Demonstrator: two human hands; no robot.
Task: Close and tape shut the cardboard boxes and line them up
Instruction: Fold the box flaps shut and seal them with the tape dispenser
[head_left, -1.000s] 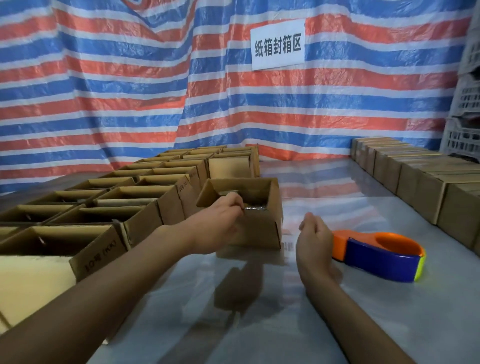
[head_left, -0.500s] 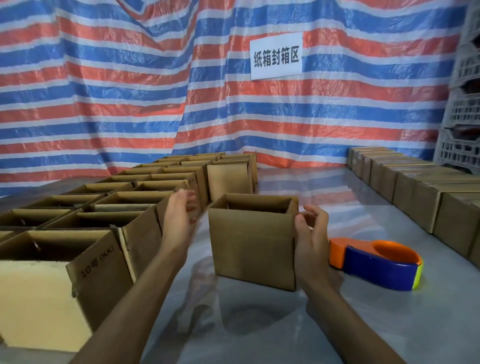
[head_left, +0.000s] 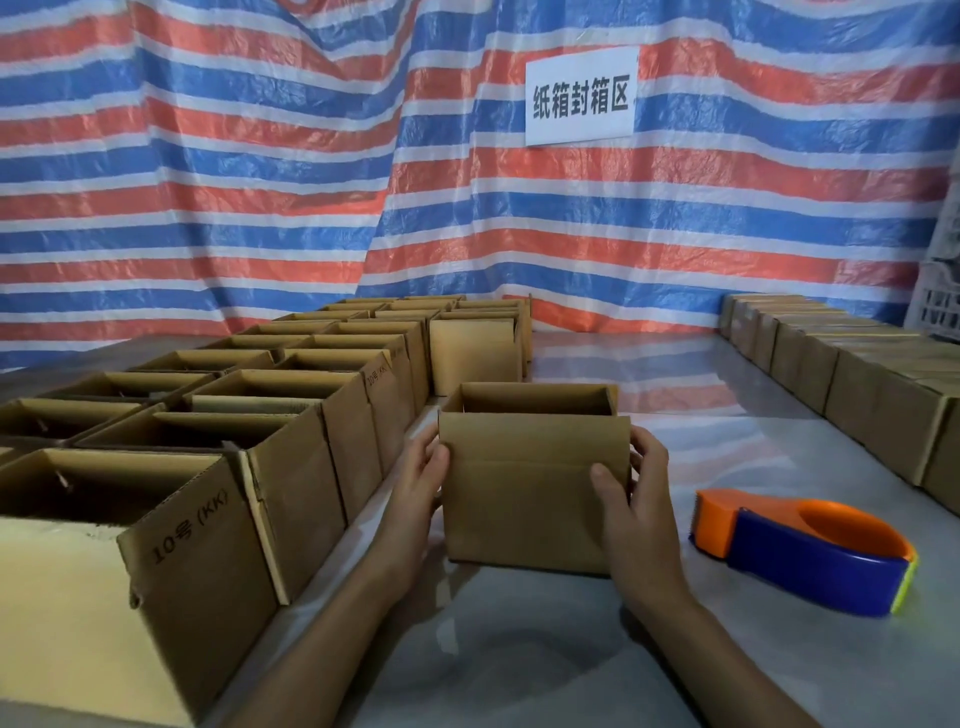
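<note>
Gripping the centre box (head_left: 530, 499) from both sides, head view. The box is sitting mid-tabletop (head_left: 545, 654), toward the near edge; I cannot tell whether its base is resting on the surface or is just off it. It is standing upright with its top open, and its near flap (head_left: 535, 436) is hanging down outside the front face.

Step in hand, as judged: closing the flaps. Doing it well is likely meaning folding the short flaps in first, then the long pair so that they are meeting flush, and pinning the seam with one hand while the other is fetching the tape dispenser (head_left: 810, 551), which is lying just to the right of the box.

Left hand (head_left: 415, 483): clasping the box's left edge, thumb reaching the front corner.
Right hand (head_left: 631, 499): wrapping the right edge, thumb pressing on the front face.

Open boxes (head_left: 291, 441) are crowding the left edge; closed boxes (head_left: 857, 374) are lining the right edge.
</note>
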